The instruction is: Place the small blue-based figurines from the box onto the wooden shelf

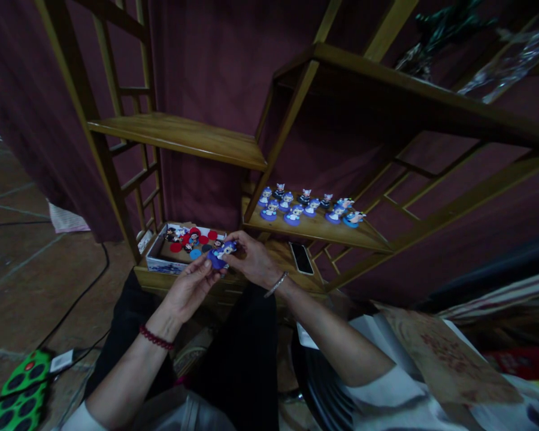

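Observation:
Between my two hands is a small purple and white figurine [224, 251] on a round purple base. My left hand [197, 281] grips the base from the lower left. The fingers of my right hand [254, 260] close on the figurine's upper right side. Just beyond my left hand, an open box [161, 263] contains several small figures and round red and blue discs [195, 254]. To the right, similar purple figurines [293, 215] stand upright on a wooden shelf [305, 230], with black-clothed ones [305, 196] behind them.
A phone [301, 258] lies on the lower wooden board below the figurine shelf. A wooden shelf panel [179, 139] juts out above the box. Slanted posts frame the unit. On the floor at lower left are a green power strip [20, 392] and black cables.

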`<state>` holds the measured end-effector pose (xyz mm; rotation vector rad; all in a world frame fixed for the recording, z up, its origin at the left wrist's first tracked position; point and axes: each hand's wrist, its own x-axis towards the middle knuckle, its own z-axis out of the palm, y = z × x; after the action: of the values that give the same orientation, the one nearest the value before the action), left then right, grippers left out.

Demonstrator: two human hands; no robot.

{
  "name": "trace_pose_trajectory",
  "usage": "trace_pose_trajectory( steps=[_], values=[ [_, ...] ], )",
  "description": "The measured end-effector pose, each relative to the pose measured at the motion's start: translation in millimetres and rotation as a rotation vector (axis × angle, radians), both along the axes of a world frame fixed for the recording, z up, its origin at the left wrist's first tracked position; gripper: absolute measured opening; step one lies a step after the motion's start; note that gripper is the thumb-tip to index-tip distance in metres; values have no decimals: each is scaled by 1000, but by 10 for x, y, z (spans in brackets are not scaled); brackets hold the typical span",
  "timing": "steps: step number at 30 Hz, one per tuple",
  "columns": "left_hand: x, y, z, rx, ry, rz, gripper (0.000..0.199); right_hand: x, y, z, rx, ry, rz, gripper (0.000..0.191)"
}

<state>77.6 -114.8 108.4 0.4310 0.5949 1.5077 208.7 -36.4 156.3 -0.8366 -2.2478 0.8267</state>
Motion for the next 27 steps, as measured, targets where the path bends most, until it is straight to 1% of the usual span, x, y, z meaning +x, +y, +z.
trace_pose_trajectory(
  steps=[4,8,13,16,19,23,25,27],
  values=[
    [-26,14,-25,-8,37,33,23,-24,-8,-25,27,-8,-10,26],
    [-82,34,-56,-15,76,82,24,-75,-11,-58,72,-17,31,22],
    [-205,77,-94,-13,125,132,33,-204,38,-200,50,16,24,23],
    [-287,101,-122,-37,173,167,38,-309,81,-305,18,40,9,24],
    [-366,121,-157,-64,211,192,40,-408,108,-380,-61,66,0,26],
    [-463,162,-214,-72,198,234,42,-490,151,-461,-197,87,17,32],
    [-508,194,-247,-78,189,243,43,-516,194,-513,-229,96,35,32],
    [-549,232,-285,-71,194,236,45,-548,247,-574,-248,116,26,30]
  ],
)
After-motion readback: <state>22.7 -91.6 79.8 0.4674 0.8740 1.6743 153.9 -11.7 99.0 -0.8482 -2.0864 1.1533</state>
